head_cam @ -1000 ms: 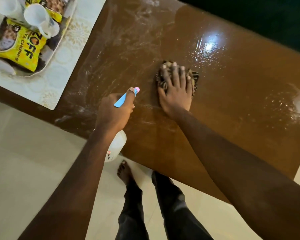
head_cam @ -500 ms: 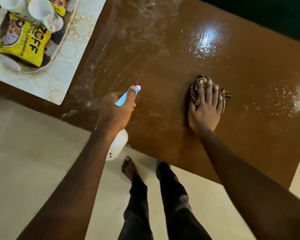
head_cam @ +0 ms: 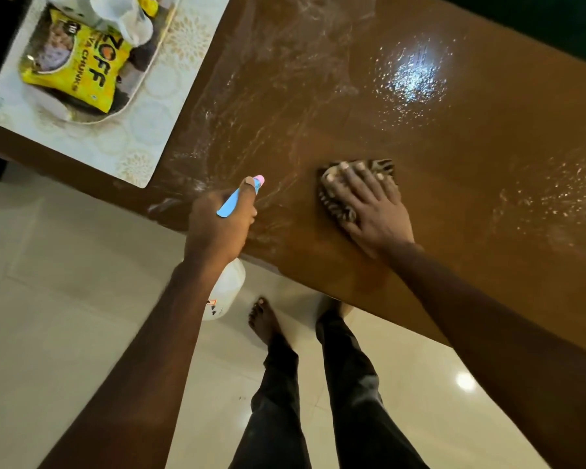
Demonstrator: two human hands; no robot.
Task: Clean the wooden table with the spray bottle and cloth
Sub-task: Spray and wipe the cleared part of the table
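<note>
Brown wooden table [head_cam: 454, 265]: seemingly wet streaks [head_cam: 268, 106] lie upper left of the striped cloth [head_cam: 384, 165] under your flat right hand [head_cam: 376, 211]; left hand [head_cam: 217, 228] grips white spray bottle [head_cam: 229, 286].

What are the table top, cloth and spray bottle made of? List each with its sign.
Table top: brown wood or veneer, probably; glossy finish that mirrors a light, wet streaks on it.
Cloth: soft fabric, dark and light stripes, crumpled under the right hand.
Spray bottle: smooth plastic, whitish body, blue and pink head, gripped by the left hand.

Glossy, wet-streaked wood on the table [head_cam: 460, 170]; striped fabric cloth [head_cam: 337, 208]; smooth white plastic spray bottle [head_cam: 227, 288]; polished floor tiles [head_cam: 68, 299].
</note>
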